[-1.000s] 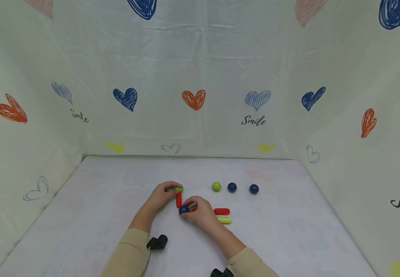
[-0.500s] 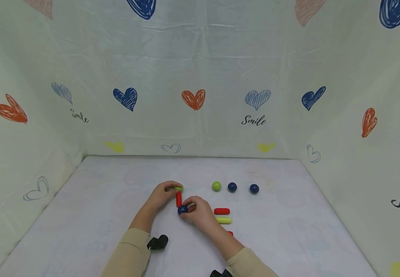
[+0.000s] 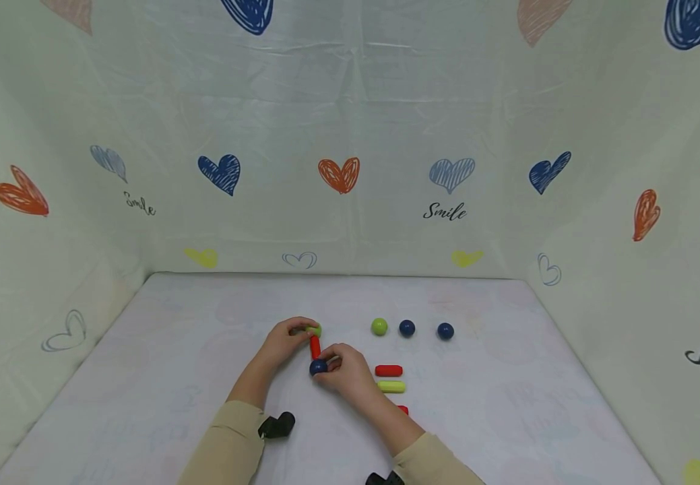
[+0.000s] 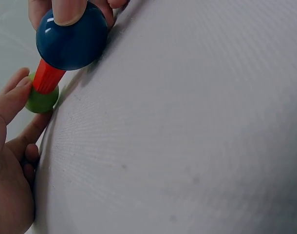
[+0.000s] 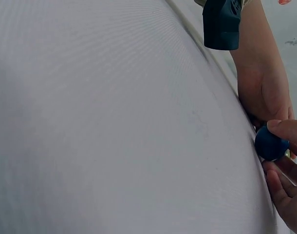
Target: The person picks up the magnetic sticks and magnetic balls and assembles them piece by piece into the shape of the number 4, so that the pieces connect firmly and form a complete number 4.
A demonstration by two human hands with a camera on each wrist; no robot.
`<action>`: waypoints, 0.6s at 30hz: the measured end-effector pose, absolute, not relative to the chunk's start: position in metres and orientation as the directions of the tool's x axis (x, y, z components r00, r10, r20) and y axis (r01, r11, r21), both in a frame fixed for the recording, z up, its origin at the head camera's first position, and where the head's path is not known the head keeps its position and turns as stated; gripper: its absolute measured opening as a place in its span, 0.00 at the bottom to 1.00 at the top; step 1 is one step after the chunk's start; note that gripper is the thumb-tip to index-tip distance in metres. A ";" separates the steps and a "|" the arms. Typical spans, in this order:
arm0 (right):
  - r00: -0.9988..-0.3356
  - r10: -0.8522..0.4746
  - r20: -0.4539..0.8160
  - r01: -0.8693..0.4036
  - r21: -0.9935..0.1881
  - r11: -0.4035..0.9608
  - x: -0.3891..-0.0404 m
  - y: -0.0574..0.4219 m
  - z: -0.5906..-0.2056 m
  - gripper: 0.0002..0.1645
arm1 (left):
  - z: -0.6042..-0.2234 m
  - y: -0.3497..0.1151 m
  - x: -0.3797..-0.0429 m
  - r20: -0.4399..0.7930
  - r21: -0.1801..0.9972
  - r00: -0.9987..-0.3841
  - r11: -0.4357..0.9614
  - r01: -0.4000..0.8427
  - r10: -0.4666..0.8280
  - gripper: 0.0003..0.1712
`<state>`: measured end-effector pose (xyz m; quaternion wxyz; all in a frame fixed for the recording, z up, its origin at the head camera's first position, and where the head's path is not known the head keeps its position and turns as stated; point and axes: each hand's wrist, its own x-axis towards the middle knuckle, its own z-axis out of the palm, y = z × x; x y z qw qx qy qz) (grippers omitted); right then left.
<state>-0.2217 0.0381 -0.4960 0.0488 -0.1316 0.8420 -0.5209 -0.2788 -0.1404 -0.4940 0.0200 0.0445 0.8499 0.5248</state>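
Note:
My left hand (image 3: 285, 343) pinches a green ball (image 4: 41, 101) between thumb and fingers. A short red stick (image 3: 315, 347) runs from that ball toward the near side, its far end at the ball. At its near end sits a dark blue ball (image 3: 318, 367), which my right hand (image 3: 350, 372) grips with thumb and fingertips. In the left wrist view, the blue ball (image 4: 73, 39) overlaps the end of the red stick (image 4: 47, 78). From the right wrist, the blue ball (image 5: 271, 144) shows close over the white surface, and the stick is hidden.
On the white table (image 3: 507, 404), to the right, lie a loose green ball (image 3: 379, 327) and two dark blue balls (image 3: 407, 328). Nearer are a red stick (image 3: 389, 370), a yellow-green stick (image 3: 392, 386) and another red one (image 3: 403, 409), partly behind my right forearm.
My right hand and the blue ball have shifted slightly left, to the red stick's near end. The stick has tilted a little. My left hand has stayed in place on the green ball.

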 end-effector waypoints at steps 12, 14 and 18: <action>-0.974 -0.225 0.040 -0.128 -0.911 0.392 -0.228 0.036 -0.501 0.16 | -0.496 -0.142 -0.279 -0.020 0.887 -0.992 0.459 0.041 0.127 0.15; -0.978 -0.207 0.028 -0.109 -0.914 0.390 -0.229 0.035 -0.502 0.16 | -0.497 -0.143 -0.279 -0.019 0.884 -0.991 0.466 0.046 0.133 0.16; -0.984 -0.178 0.016 -0.087 -0.914 0.396 -0.231 0.033 -0.502 0.16 | -0.498 -0.144 -0.281 -0.018 0.871 -0.992 0.488 0.047 0.128 0.18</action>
